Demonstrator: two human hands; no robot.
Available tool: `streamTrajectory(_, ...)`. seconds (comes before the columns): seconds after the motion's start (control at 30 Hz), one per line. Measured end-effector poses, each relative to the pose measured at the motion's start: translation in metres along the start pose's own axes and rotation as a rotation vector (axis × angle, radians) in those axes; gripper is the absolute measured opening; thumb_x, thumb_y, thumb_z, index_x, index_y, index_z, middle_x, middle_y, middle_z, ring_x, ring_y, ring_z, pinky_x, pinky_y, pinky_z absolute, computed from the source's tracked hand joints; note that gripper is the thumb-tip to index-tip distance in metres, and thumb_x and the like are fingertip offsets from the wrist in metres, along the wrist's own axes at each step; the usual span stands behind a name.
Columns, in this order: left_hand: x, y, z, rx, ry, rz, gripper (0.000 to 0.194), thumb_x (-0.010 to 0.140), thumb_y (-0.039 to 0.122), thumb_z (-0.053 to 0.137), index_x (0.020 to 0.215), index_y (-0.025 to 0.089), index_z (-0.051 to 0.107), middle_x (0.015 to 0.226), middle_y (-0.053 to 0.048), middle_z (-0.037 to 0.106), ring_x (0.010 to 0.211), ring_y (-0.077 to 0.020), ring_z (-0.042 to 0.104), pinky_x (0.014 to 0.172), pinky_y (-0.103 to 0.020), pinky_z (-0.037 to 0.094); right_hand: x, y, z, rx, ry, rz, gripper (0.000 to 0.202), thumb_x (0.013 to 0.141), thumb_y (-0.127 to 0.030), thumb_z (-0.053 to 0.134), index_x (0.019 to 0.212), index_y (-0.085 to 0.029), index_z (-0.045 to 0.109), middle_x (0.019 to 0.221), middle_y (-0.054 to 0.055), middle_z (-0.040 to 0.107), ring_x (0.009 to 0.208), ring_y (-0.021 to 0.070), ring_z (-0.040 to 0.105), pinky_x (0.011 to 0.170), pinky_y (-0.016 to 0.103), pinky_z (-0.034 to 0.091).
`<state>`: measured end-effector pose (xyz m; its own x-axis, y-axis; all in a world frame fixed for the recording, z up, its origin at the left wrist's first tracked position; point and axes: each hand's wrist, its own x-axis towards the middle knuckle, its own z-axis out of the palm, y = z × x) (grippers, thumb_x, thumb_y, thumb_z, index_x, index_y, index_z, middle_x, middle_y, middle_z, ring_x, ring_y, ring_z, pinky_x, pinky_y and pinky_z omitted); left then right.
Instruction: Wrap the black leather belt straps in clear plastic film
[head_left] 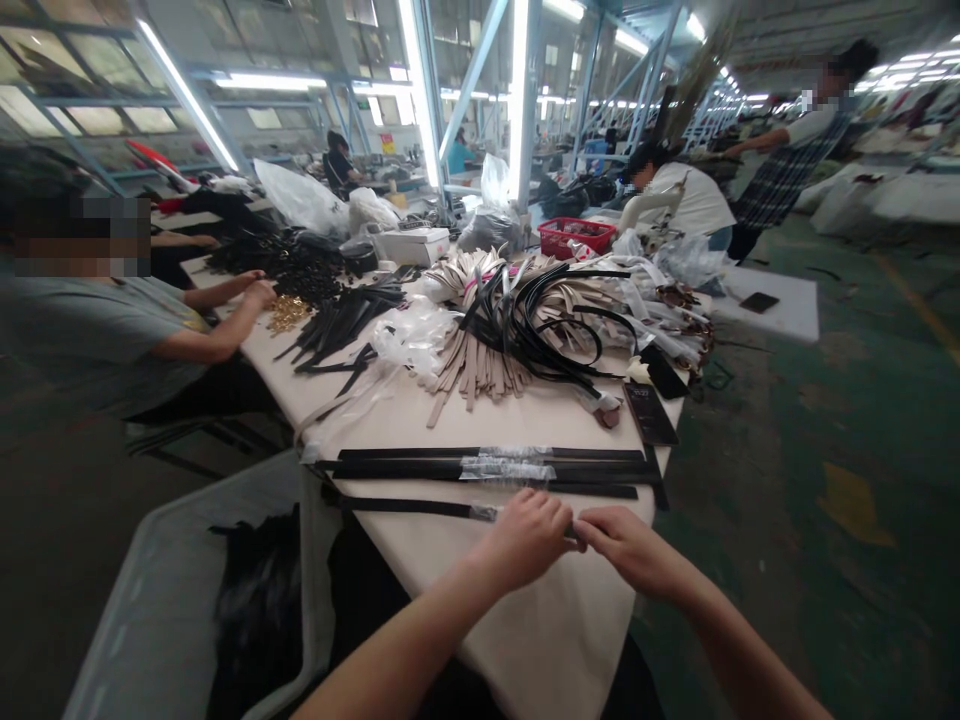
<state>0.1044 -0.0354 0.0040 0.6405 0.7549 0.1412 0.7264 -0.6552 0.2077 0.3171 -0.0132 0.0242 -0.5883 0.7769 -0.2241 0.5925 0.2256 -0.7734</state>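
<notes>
Near the table's front, my left hand [531, 535] is closed on a black strap [412, 506] that runs out to the left, with a bit of clear wrap showing beside the fingers. My right hand [619, 540] is pinched close against it, fingertips nearly touching; what it grips is too small to make out. Just beyond lie several long black straps [405, 468], side by side across the table, bound in the middle with clear plastic wrap [506, 466].
Beige strips [472, 375] and coiled black straps [532, 340] pile up mid-table. A phone [651, 414] lies at the right edge. A grey bin [142, 590] holding black pieces stands lower left. A person [97, 320] sits at left beside gold pieces [288, 313]; others work behind.
</notes>
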Motion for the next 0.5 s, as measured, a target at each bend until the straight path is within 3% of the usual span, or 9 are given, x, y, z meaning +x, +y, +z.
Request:
streamTrajectory(0.07,0.017,0.0,0.012,0.036,-0.057,0.002,0.014,0.097,0.031,0.05,0.101,0.019,0.056,0.088,-0.006,0.065,0.08,-0.0226,0.065,0.075,-0.035,0.05,-0.006,0.005,-0.019,-0.027,-0.01,0.012,0.045,0.099,-0.045,0.042,0.074,-0.018,0.066,0.071,0.001,0.062,0.071,0.0167,0.056,0.065,0.026,0.037)
streamTrajectory(0.17,0.021,-0.032,0.005,0.116,-0.086,-0.039,0.007,0.095,0.024,0.051,0.097,0.018,0.056,0.083,-0.006,0.064,0.073,-0.0222,0.064,0.067,-0.032,0.049,-0.016,0.033,-0.056,-0.025,-0.038,0.068,0.049,0.097,-0.053,0.042,0.073,-0.017,0.064,0.066,-0.001,0.054,0.064,0.0146,0.049,0.06,0.025,0.035)
streamTrajectory(0.27,0.016,-0.066,-0.012,0.154,-0.093,-0.067,0.009,0.096,0.025,0.051,0.098,0.018,0.057,0.085,-0.007,0.065,0.077,-0.0226,0.065,0.07,-0.033,0.05,-0.016,0.066,-0.086,0.0,-0.063,0.125,0.052,0.096,-0.057,0.041,0.075,-0.016,0.065,0.064,-0.002,0.051,0.06,0.0135,0.046,0.056,0.024,0.034)
streamTrajectory(0.33,0.013,-0.079,-0.016,0.158,-0.044,-0.101,0.021,0.095,0.034,0.055,0.109,0.019,0.057,0.098,-0.009,0.066,0.09,-0.0252,0.065,0.081,-0.038,0.05,-0.005,0.077,-0.095,-0.063,-0.082,0.172,0.051,0.095,-0.056,0.043,0.076,-0.016,0.067,0.063,-0.001,0.055,0.059,0.0141,0.049,0.055,0.025,0.035)
streamTrajectory(0.43,0.006,-0.081,-0.001,0.161,0.101,-0.217,0.056,0.089,0.049,0.062,0.134,0.019,0.047,0.136,-0.017,0.055,0.125,-0.0336,0.052,0.106,-0.05,0.038,0.032,0.071,-0.097,-0.293,0.131,0.179,0.035,0.092,-0.044,0.052,0.085,-0.016,0.072,0.078,0.006,0.069,0.072,0.0187,0.061,0.066,0.027,0.044)
streamTrajectory(0.5,0.0,-0.079,0.016,0.141,0.161,-0.272,0.067,0.089,0.05,0.06,0.145,0.02,0.038,0.151,-0.018,0.041,0.139,-0.035,0.037,0.115,-0.055,0.026,0.069,0.057,-0.094,-0.402,0.317,0.131,0.028,0.092,-0.035,0.052,0.097,-0.016,0.072,0.095,0.01,0.072,0.086,0.0212,0.065,0.079,0.03,0.046)
